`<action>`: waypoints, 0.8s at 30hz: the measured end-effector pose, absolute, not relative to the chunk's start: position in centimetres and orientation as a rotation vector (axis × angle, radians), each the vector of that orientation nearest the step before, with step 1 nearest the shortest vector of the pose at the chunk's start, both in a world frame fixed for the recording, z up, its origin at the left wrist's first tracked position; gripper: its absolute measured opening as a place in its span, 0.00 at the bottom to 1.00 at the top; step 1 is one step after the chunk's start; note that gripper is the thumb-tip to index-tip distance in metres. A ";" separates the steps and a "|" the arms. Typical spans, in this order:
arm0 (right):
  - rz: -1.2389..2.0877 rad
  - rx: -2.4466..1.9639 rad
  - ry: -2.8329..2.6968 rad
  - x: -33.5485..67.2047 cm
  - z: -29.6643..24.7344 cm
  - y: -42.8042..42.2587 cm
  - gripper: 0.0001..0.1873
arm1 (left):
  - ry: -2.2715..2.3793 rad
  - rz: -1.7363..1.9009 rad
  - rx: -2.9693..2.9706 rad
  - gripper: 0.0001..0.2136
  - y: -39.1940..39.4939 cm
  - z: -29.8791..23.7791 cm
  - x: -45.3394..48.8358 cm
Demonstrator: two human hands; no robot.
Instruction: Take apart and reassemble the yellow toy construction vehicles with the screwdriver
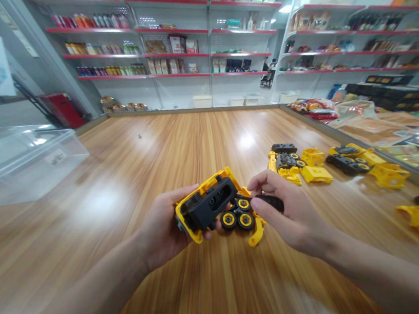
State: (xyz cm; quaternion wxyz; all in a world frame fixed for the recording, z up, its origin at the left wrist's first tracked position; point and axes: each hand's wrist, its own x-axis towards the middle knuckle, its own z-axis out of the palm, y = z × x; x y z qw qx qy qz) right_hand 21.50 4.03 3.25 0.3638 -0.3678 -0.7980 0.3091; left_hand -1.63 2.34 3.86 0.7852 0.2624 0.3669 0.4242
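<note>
Toy part, gripped in left hand

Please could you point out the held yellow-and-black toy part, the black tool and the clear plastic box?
Yellow-and-black toy part [201, 213]: head view, on its black middle.
Black tool [271, 202]: head view, on its handle.
Clear plastic box [31, 173]: head view, on its side wall.

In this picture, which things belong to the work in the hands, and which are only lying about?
Job in hand:
yellow-and-black toy part, left hand
black-handled tool, right hand
yellow-hubbed wheels nearby, probably

Lying about:
clear box
shelf goods
red packets
yellow parts at right, though perhaps related
</note>
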 end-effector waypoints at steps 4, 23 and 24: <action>0.662 -0.900 -2.012 21.4 2.7 4.0 0.04 | 0.839 0.939 0.559 0.13 2.4 3.7 -1.6; 0.628 -0.960 -2.159 21.1 2.9 4.3 0.03 | 0.740 0.744 0.525 0.19 2.3 2.8 -1.5; 0.635 -0.956 -2.159 21.1 2.9 4.3 0.03 | 0.747 0.744 0.526 0.19 2.3 2.7 -1.5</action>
